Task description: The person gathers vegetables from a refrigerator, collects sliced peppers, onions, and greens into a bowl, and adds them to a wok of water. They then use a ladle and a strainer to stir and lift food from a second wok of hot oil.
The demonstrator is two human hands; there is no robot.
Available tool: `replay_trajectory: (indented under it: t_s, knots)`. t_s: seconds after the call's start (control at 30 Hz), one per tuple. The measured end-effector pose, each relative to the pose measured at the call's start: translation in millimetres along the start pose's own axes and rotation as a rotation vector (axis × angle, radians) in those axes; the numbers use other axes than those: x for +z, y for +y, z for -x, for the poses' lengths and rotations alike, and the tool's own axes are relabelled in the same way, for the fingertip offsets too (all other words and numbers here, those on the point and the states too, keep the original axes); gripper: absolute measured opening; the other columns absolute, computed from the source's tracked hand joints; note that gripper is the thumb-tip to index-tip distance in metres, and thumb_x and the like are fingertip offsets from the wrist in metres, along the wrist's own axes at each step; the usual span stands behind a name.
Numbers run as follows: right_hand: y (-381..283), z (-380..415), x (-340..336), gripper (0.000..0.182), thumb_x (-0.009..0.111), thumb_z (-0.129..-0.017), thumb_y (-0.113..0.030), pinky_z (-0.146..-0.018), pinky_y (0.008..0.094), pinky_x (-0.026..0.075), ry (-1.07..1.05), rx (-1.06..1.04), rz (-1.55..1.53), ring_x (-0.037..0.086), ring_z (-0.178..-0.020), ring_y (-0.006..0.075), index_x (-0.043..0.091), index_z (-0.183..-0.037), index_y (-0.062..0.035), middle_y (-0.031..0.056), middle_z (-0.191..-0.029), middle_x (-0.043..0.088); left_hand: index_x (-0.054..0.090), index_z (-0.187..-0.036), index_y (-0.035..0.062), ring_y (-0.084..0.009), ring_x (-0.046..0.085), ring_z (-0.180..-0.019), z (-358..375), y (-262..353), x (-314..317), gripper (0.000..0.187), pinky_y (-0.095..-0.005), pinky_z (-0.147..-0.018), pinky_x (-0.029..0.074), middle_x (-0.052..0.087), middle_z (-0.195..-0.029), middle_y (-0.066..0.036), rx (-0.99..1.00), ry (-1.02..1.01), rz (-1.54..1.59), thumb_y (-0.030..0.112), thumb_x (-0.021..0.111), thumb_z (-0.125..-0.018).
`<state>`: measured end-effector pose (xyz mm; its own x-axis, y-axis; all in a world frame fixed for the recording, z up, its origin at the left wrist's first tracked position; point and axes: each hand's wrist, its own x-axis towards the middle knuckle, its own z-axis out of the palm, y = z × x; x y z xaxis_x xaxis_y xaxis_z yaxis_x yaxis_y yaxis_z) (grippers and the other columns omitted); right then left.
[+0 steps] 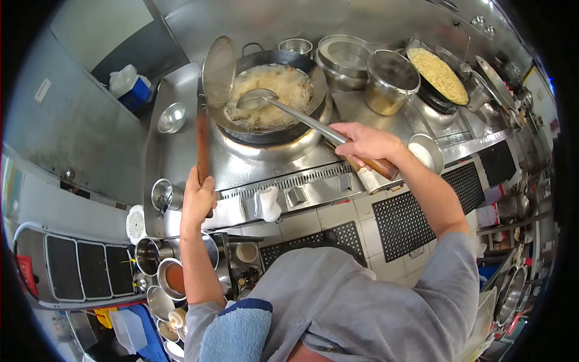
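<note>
My left hand (199, 196) is wrapped round the wooden handle of a mesh skimmer (218, 69), whose round mesh is tilted up at the left rim of a dark wok (318, 84). In my right hand (368, 143) is a long metal ladle (307, 120) with a wooden grip. Its bowl hangs over the bubbling, foamy oil (265, 114) in the wok, overlapping it in this view. Pieces in the oil are hidden by the foam.
Right of the wok stand a steel pot (386, 102) and a pan of noodles (437, 75). A small steel bowl (172, 117) and a metal pot (167, 195) sit on the left counter. Bowls of sauce (175, 279) stand at lower left. White cloths (266, 203) lie along the stove's front edge.
</note>
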<state>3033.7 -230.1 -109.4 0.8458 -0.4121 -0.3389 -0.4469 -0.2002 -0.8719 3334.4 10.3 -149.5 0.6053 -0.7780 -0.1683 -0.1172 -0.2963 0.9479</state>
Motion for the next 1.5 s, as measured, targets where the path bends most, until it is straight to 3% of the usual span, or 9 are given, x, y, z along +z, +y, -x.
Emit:
replay_trajectory:
  t_s: [0.07, 0.27, 0.57, 0.7, 0.83, 1.03, 1.13, 1.33, 1.5]
  knots:
    - [-2, 16, -2, 0.047, 0.059, -0.085, -0.011, -0.039, 0.0285, 0.042, 0.036, 0.058, -0.122, 0.049, -0.044, 0.0112, 0.044, -0.128, -0.0008, 0.0040, -0.066, 0.053, 0.045, -0.112, 0.0021, -0.0099, 0.040, -0.042, -15, -3, -4, 0.024, -0.0268, -0.039, 0.034, 0.044, -0.062, -0.001, 0.016, 0.008, -0.061, 0.007, 0.045, -0.088]
    - [18, 68, -13, 0.069, 0.058, -0.083, -0.011, -0.041, 0.0264, 0.042, 0.316, 0.096, 0.231, 0.049, -0.044, 0.0097, 0.028, -0.145, -0.0047, 0.0025, -0.060, 0.050, 0.045, -0.107, 0.0021, -0.0111, 0.046, -0.045, -92, -9, -22, 0.019, -0.0285, -0.039, 0.038, 0.046, -0.068, -0.002, 0.060, -0.046, -0.153, 0.009, 0.047, -0.090]
    - [-3, 106, -10, 0.061, 0.055, -0.082, -0.011, -0.073, 0.0488, 0.050, 0.219, 0.265, 0.842, 0.062, -0.081, 0.0449, 0.030, -0.137, 0.0001, 0.0293, -0.088, 0.063, 0.046, -0.104, 0.0075, -0.0101, 0.048, -0.052, -205, -2, -85, 0.016, -0.0263, -0.044, 0.041, 0.052, -0.074, -0.002, -0.104, -0.399, -0.165, 0.014, 0.053, -0.091]
    - [18, 80, -8, 0.063, 0.054, -0.080, -0.007, -0.078, 0.0498, 0.049, 0.224, 0.233, 0.901, 0.062, -0.086, 0.0437, 0.029, -0.137, -0.0002, 0.0293, -0.086, 0.062, 0.043, -0.123, 0.0093, -0.0096, 0.049, -0.054, -199, 22, -103, 0.034, -0.0258, -0.043, 0.040, 0.054, -0.079, -0.003, -0.225, -0.479, -0.125, 0.014, 0.054, -0.091]
    - [26, 56, -13, 0.061, 0.053, -0.079, -0.006, -0.076, 0.0493, 0.049, 0.254, 0.222, 0.864, 0.063, -0.083, 0.0426, 0.032, -0.136, 0.0007, 0.0293, -0.089, 0.063, 0.042, -0.125, 0.0074, -0.0091, 0.046, -0.048, -171, 33, -114, 0.036, -0.0249, -0.041, 0.039, 0.055, -0.079, -0.004, -0.272, -0.508, -0.096, 0.011, 0.054, -0.091]
    - [39, 16, -29, 0.059, 0.055, -0.079, -0.009, -0.054, 0.0404, 0.050, 0.260, 0.205, 0.493, 0.062, -0.057, 0.0286, 0.037, -0.134, 0.0012, 0.0220, -0.080, 0.063, 0.044, -0.112, 0.0049, -0.0079, 0.046, -0.049, -112, 36, -105, 0.026, -0.0243, -0.041, 0.038, 0.054, -0.075, -0.003, -0.243, -0.417, -0.014, 0.011, 0.054, -0.088]
    - [55, -6, -28, 0.060, 0.057, -0.083, -0.011, -0.043, 0.0319, 0.045, 0.289, 0.084, 0.245, 0.051, -0.044, 0.0147, 0.036, -0.139, -0.0019, 0.0088, -0.063, 0.055, 0.044, -0.108, 0.0041, -0.0078, 0.045, -0.049, -92, 37, -102, 0.021, -0.0236, -0.040, 0.038, 0.053, -0.075, -0.004, -0.259, -0.338, 0.107, 0.008, 0.051, -0.088]
    - [72, -38, -22, 0.055, 0.057, -0.084, -0.005, -0.037, 0.0271, 0.039, 0.262, -0.031, -0.241, 0.047, -0.042, 0.0091, 0.040, -0.136, -0.0013, 0.0025, -0.064, 0.054, 0.044, -0.103, 0.0039, -0.0093, 0.046, -0.050, -82, 44, -89, 0.017, -0.0260, -0.042, 0.040, 0.051, -0.075, -0.004, -0.175, -0.211, 0.056, 0.006, 0.050, -0.087]
    - [62, -49, -10, 0.055, 0.059, -0.083, -0.006, -0.040, 0.0271, 0.040, 0.293, -0.095, -0.265, 0.048, -0.044, 0.0103, 0.041, -0.135, -0.0024, 0.0021, -0.065, 0.053, 0.045, -0.101, 0.0035, -0.0111, 0.047, -0.051, -104, 37, -74, 0.016, -0.0278, -0.044, 0.042, 0.049, -0.073, -0.004, -0.118, -0.163, -0.032, 0.006, 0.050, -0.086]
